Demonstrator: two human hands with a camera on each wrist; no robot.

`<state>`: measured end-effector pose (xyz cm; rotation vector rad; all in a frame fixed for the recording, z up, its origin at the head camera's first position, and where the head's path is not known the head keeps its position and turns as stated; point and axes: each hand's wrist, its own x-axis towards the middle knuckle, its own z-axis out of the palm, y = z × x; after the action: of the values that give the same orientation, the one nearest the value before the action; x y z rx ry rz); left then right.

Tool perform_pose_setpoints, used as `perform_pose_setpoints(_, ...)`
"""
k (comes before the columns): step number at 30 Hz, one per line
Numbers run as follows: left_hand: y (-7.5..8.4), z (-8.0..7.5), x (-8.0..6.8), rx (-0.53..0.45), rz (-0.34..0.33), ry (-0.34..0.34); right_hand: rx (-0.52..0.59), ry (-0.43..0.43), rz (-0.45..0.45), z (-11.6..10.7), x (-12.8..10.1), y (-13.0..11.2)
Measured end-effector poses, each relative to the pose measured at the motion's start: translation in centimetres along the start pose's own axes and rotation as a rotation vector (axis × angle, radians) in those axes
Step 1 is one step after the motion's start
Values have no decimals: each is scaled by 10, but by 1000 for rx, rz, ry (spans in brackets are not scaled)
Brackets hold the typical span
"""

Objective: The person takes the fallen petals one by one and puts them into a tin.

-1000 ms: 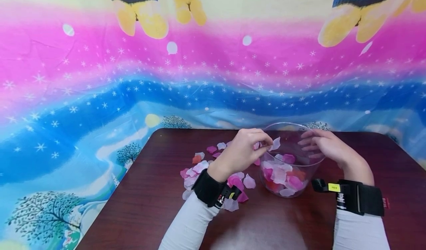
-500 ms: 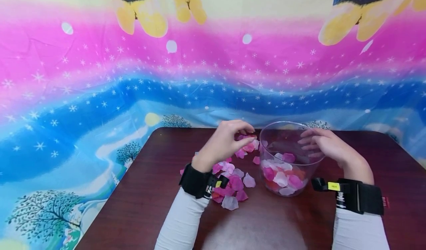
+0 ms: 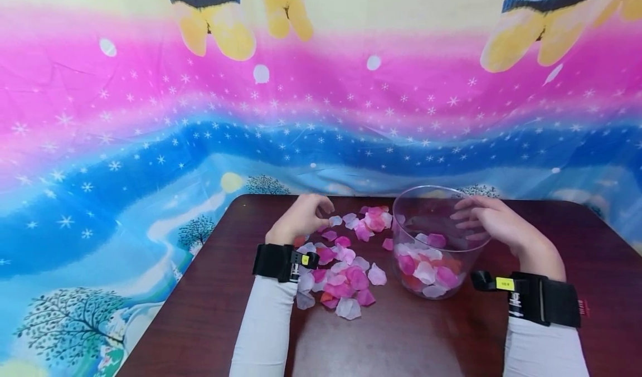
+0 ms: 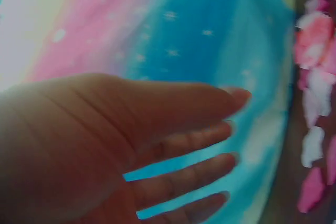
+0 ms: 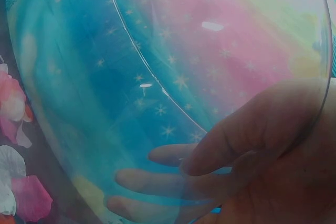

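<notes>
Orange petal [image 3: 300, 241] partly hidden behind left hand [image 3: 299, 218]; print on yellow tag [image 3: 504, 284] too small to read; clear container [image 5: 142, 57] cropped in right wrist view; petals [image 4: 314, 40] blurred, cropped at right edge in left wrist view.

Head view bright, pale glare on the near tabletop [image 3: 373, 348]; wrist views dimmer and softer, the bucket [image 5: 157, 87] catching small glints.

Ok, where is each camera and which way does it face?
Head: on the head, facing forward and down at table and backdrop; left hand, right hand and sleeves show.
Left wrist: on that wrist, facing backdrop, with petals at right edge; left hand shows.
Right wrist: on that wrist, facing backdrop through the clear container; right hand shows.
Both wrist views share backdrop and petals.
</notes>
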<state>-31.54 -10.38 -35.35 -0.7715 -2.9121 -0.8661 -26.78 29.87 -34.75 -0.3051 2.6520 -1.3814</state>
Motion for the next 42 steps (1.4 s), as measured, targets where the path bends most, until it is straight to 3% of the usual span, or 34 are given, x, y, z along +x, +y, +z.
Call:
perform_pose_setpoints(5, 2, 20, 7, 19, -42, -202, 2, -5, -2, -2, 0, 2)
perform_pose_setpoints(8, 2, 31, 10, 41, -82, -245, 14, -8, -3, -2, 0, 2)
perform_pose_setpoints(13, -3, 43, 11, 79, -154, -224, 14, -9, -3, -1, 1, 1)
perform_pose_setpoints(24, -3, 48, 10, 72, -141, -214, 8, 3, 6, 1, 1, 2)
perform_pose_setpoints(33, 0, 35, 13, 72, -47, -172, 17, 0, -6, -1, 0, -1)
perform_pose_setpoints(42, 10, 15, 10, -17, 110, -36, 22, -1, 1, -1, 0, -1)
